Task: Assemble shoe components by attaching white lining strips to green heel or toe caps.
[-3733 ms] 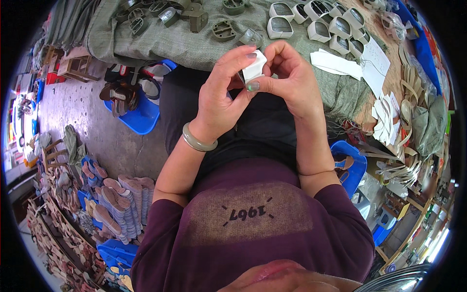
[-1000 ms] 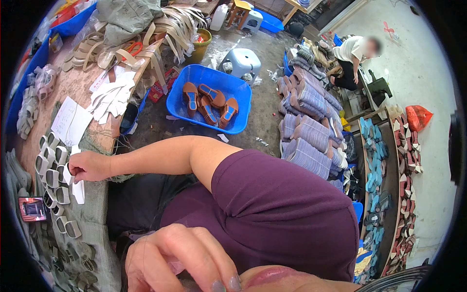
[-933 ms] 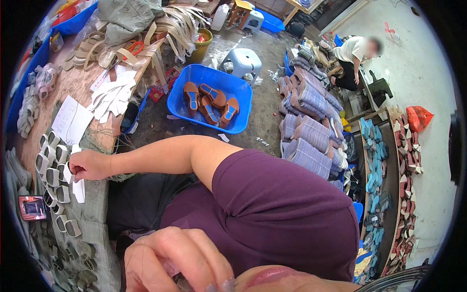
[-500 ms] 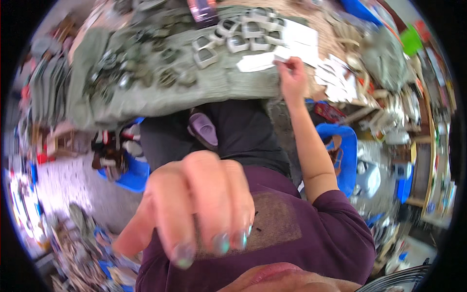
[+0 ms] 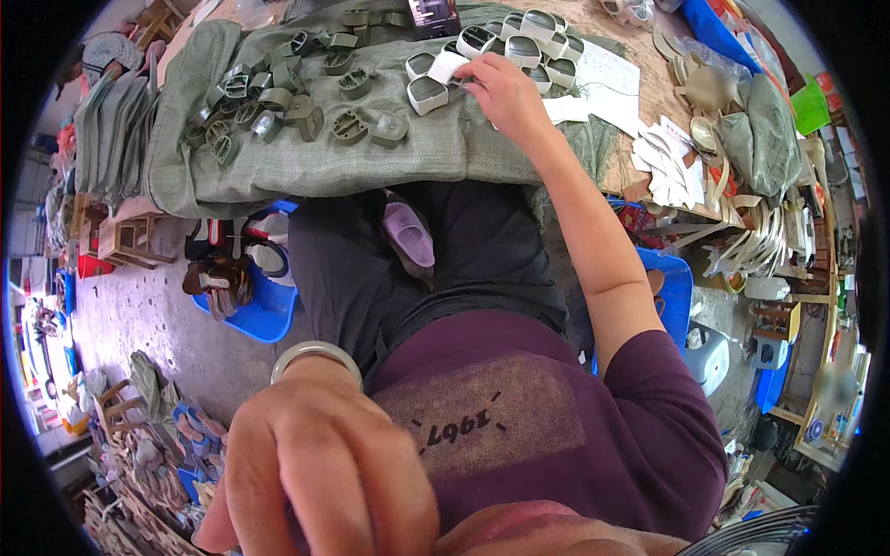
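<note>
On the green woven sack (image 5: pixel 371 165), my right hand (image 5: pixel 505 91) pinches a white shoe heel (image 5: pixel 448 67) between thumb and fingers. It touches the group of white-covered heels with grey faces, such as the heel (image 5: pixel 427 94) just below it. A white strip (image 5: pixel 566 109) lies by my right wrist, over a white sheet with faint marks (image 5: pixel 609 83). Bare green heels (image 5: pixel 350 126) are scattered to the left. My left hand (image 5: pixel 324 463), wearing a pale bangle, is raised close to the camera with bent fingers; its fingertips are hidden, so any hold cannot be seen.
White cut pieces (image 5: pixel 669 165) pile up on the table's right side. A dark box (image 5: pixel 433 17) stands at the far edge. Blue baskets (image 5: pixel 257 310) with shoes flank my legs. Wooden stools (image 5: pixel 137 239) and a heap of materials (image 5: pixel 148 463) are on the left.
My right hand has moved left from the white sheet to the heel group with the white heel. My left hand has come lower and nearer my face, its fingertips passing out of sight.
</note>
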